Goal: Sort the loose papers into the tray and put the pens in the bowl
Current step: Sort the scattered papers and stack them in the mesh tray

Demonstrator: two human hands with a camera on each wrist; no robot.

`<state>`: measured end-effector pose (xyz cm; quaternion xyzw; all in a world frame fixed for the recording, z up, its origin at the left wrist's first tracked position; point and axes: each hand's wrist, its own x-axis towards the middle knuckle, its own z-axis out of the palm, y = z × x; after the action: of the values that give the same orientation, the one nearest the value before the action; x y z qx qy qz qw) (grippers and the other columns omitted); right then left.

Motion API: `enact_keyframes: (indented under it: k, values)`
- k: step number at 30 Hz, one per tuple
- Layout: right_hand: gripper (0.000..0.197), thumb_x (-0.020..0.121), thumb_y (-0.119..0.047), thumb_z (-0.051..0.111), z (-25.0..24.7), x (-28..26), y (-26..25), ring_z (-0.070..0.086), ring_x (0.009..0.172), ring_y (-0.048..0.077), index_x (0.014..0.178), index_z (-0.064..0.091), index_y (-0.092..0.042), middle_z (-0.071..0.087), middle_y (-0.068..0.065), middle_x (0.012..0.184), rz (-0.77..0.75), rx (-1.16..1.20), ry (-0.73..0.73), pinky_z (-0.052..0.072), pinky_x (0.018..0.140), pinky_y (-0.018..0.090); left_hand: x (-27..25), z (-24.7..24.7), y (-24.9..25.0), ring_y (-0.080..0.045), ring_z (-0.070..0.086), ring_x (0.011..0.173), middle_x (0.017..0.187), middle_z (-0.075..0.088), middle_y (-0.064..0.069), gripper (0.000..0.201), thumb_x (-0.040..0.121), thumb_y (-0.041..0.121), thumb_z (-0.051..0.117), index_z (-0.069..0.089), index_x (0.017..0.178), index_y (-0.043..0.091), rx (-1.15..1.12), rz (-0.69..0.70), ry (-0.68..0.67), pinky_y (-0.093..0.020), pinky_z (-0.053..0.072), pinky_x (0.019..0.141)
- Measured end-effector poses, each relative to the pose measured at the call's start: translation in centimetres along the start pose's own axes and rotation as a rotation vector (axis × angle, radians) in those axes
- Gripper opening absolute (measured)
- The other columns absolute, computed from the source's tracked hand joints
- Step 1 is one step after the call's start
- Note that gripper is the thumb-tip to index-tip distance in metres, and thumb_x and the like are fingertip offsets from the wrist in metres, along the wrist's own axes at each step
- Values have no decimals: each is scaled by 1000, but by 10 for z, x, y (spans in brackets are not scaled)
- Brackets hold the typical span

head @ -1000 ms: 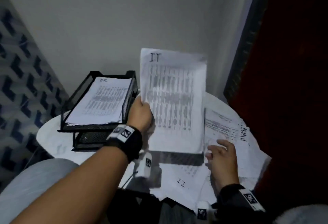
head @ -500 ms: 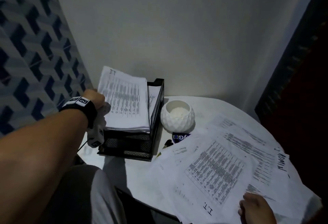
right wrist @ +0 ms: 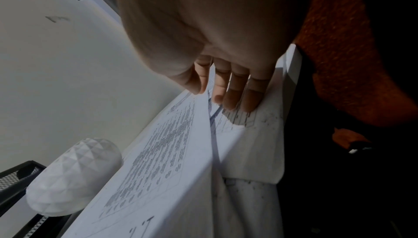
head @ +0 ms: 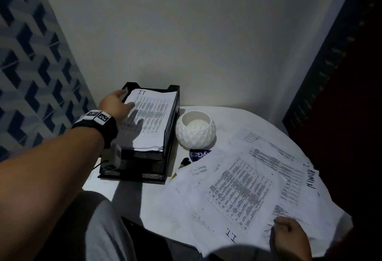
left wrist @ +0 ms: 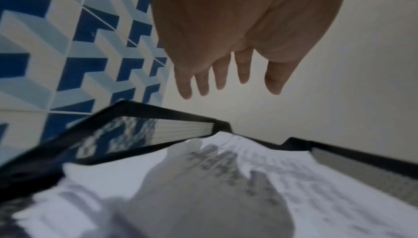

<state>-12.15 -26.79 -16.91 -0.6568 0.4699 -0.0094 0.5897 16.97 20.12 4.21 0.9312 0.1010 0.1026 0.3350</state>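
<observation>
A black mesh tray (head: pixel 172 128) stands at the table's back left. In its top tier lies a printed stack marked "IT" (head: pixel 153 120), seen close in the left wrist view (left wrist: pixel 260 179). My left hand (head: pixel 124 101) hovers above the stack's left rear corner with fingers spread (left wrist: pixel 226 88) and holds nothing. A white faceted bowl (head: pixel 195 129) sits right of the tray (right wrist: pixel 74 175). Loose printed papers (head: pixel 237 190) cover the table's right half. My right hand (head: pixel 283 225) rests on them near the front edge, fingertips (right wrist: pixel 230 102) pressing a sheet. Pen tips (head: pixel 184 162) poke out from under the papers.
A blue round sticker (head: pixel 199 154) lies before the bowl. The white wall runs close behind the tray, and a blue patterned wall (head: pixel 31 74) stands at the left. A dark red surface (head: pixel 351 116) borders the table's right. My grey-clad leg (head: pixel 107 229) is under the front edge.
My left hand carried the "IT" sheets leftward to the tray, laid them in the top tier and let go. The right hand stayed on the loose papers.
</observation>
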Motion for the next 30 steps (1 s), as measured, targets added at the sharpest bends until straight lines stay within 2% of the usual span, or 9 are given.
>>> enact_keyframes:
  k: [3, 5, 7, 12, 15, 19, 23, 26, 30]
  values:
    - [17, 92, -3, 57, 2, -13, 0, 59, 80, 28, 102, 62, -16, 65, 12, 93, -140, -5, 44, 44, 55, 5, -32, 5, 37, -27, 58, 126, 140, 60, -5, 51, 88, 28, 69, 58, 137, 20, -114, 105, 71, -35, 45, 105]
    - [18, 87, -6, 58, 6, -17, 3, 65, 73, 35, 93, 68, -19, 69, 15, 81, -127, 33, 92, 56, 65, 28, -61, 13, 66, -23, 57, 126, 136, 61, -3, 43, 87, 26, 67, 63, 130, 21, -151, 216, 96, -29, 42, 104]
    - [18, 81, -9, 57, 8, -19, 6, 65, 63, 36, 91, 69, -18, 70, 19, 73, -141, 19, 63, 56, 66, 46, -92, 29, 94, -19, 58, 121, 128, 64, -2, 36, 87, 22, 67, 68, 123, 19, -169, 320, 82, -22, 40, 99]
    - [22, 69, -21, 60, 10, -10, 13, 68, 79, 37, 90, 67, -23, 73, 16, 89, -93, 138, 15, 57, 82, 51, -166, 97, 125, -14, 68, 94, 105, 72, 7, 25, 84, 29, 69, 72, 109, 24, -184, 364, -195, -29, 54, 91]
    - [22, 84, -13, 62, 4, -36, -4, 63, 82, 30, 103, 68, -23, 71, 14, 103, -61, 165, -27, 53, 81, 41, -202, 147, 113, -17, 68, 106, 115, 72, 2, 38, 82, 33, 73, 69, 118, 23, -36, 277, -434, -24, 49, 92]
    - [25, 93, -13, 60, -3, -36, -12, 59, 93, 24, 117, 61, -19, 61, 9, 107, 49, 284, -100, 49, 77, 35, -232, 193, 84, -25, 64, 114, 125, 68, -5, 58, 80, 40, 75, 59, 131, 17, 133, 88, -650, -31, 50, 97]
    - [33, 93, -17, 63, -7, -32, -11, 56, 96, 25, 125, 55, -19, 56, 8, 105, 99, 317, -170, 50, 81, 39, -252, 203, 73, -33, 60, 118, 125, 65, -10, 60, 77, 38, 76, 56, 129, 18, 346, 91, -641, -35, 48, 99]
    - [37, 91, -18, 67, -6, -31, -14, 60, 97, 26, 126, 53, -22, 60, 9, 110, 114, 290, -199, 51, 87, 41, -256, 203, 74, -30, 61, 117, 125, 64, -8, 60, 79, 35, 74, 52, 131, 16, 319, 126, -640, -33, 47, 98]
    - [54, 72, -27, 78, 4, -26, -8, 63, 81, 24, 121, 57, -27, 67, 3, 109, 81, 256, -187, 56, 74, 37, -253, 207, 72, -29, 60, 121, 136, 60, -8, 82, 77, 30, 80, 41, 147, 15, 153, 52, -659, -33, 48, 99]
